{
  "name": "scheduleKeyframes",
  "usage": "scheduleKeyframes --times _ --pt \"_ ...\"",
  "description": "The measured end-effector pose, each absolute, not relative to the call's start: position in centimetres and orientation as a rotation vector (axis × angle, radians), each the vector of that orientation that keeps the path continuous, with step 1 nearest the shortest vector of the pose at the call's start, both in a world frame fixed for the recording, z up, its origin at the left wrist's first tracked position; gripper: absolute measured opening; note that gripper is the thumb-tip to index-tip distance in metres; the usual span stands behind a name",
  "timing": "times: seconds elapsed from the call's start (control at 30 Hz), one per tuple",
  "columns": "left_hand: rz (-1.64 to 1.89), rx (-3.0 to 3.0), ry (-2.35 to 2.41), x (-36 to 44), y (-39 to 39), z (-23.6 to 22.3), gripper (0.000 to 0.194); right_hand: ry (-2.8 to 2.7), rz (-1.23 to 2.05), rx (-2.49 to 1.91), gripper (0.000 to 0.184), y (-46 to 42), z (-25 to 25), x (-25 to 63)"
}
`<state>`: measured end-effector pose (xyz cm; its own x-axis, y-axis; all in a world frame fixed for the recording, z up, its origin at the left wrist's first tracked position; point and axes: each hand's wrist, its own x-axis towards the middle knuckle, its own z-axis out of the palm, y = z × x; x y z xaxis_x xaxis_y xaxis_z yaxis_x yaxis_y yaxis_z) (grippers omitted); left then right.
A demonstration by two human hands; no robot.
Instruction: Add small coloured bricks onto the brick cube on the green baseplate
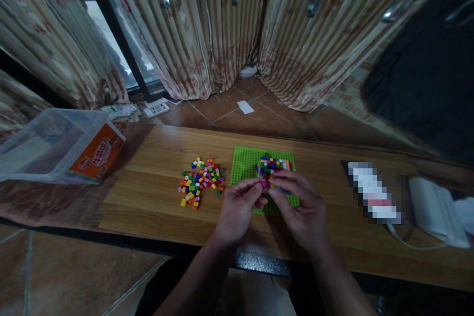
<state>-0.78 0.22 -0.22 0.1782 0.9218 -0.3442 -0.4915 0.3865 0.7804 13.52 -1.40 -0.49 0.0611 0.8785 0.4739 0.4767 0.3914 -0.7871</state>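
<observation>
A green baseplate (244, 160) lies on the wooden table with a block-shaped build of many-coloured toy bricks (276, 163) on its right part. My left hand (239, 207) is closed in front of the build, with thumb and forefinger pinching a small magenta brick (264, 184). Just right of that brick, my right hand (301, 202) curves over the near side of the build. Its thumb and fingers are apart, and bricks show in the gap. The hands hide the front of the build. Left of the plate is a loose pile of small coloured bricks (192, 187).
A clear plastic box (48, 143) with an orange label stands at the table's left end. To the right lie a blurred-out phone-like device (374, 192) with a cable (414, 246) and a white pouch-like item (437, 212). Curtains (207, 34) hang beyond the table.
</observation>
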Motion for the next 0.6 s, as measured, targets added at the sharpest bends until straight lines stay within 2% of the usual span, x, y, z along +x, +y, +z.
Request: scheduleKeyframes --times 0.2,0.43,0.6 --pt "1.084 0.571 0.893 -0.5 0.1 0.0 0.024 -1.579 0.412 -1.265 0.016 -1.1 -1.2 13.3" --pt "1.061 0.574 0.892 -0.4 0.0 0.1 0.031 -1.541 0.351 -1.329 0.012 -0.7 -1.0 14.4" --pt "1.098 0.565 0.978 -0.4 0.2 0.6 0.016 -1.557 0.126 -1.474 0.014 0.3 -1.5 17.1"
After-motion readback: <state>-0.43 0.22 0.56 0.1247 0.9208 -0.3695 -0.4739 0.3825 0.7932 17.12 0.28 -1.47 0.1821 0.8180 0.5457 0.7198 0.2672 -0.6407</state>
